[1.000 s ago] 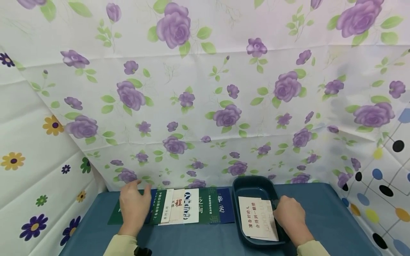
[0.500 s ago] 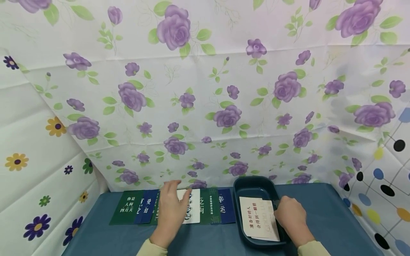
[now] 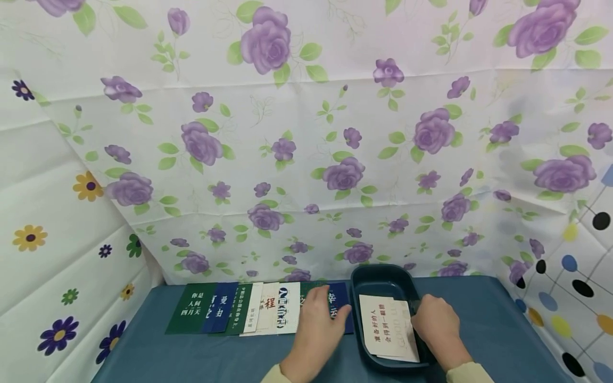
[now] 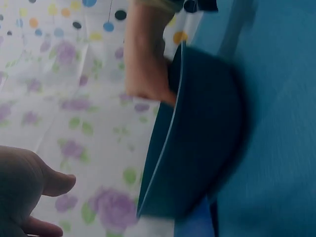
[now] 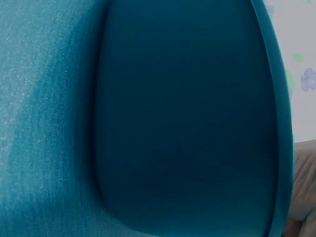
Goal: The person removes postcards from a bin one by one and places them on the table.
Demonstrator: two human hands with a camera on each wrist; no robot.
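Observation:
A row of overlapping cards (image 3: pixel 289 308), green, blue and white with printed characters, lies along the back of the table. Over its right end is my left hand (image 3: pixel 318 324), thumb and fingers spread with nothing seen between them; whether it touches the cards I cannot tell. To its right stands a dark teal plastic box (image 3: pixel 383 274) holding several cream cards (image 3: pixel 387 327) with red print. My right hand (image 3: pixel 438 327) holds the box's right rim with curled fingers. In the left wrist view, the right hand (image 4: pixel 145 69) reaches over the rim into the box (image 4: pixel 212 118).
The table has a blue cover (image 3: pixel 201 361). Behind it rises a white cloth (image 3: pixel 306 229) with purple roses. Another flowered cloth (image 3: pixel 48 276) hangs at the left, and a dotted one (image 3: pixel 574 255) at the right.
My left hand has moved rightward along the row, from its left end to its right end, uncovering the left cards. The right hand and the box have stayed in place.

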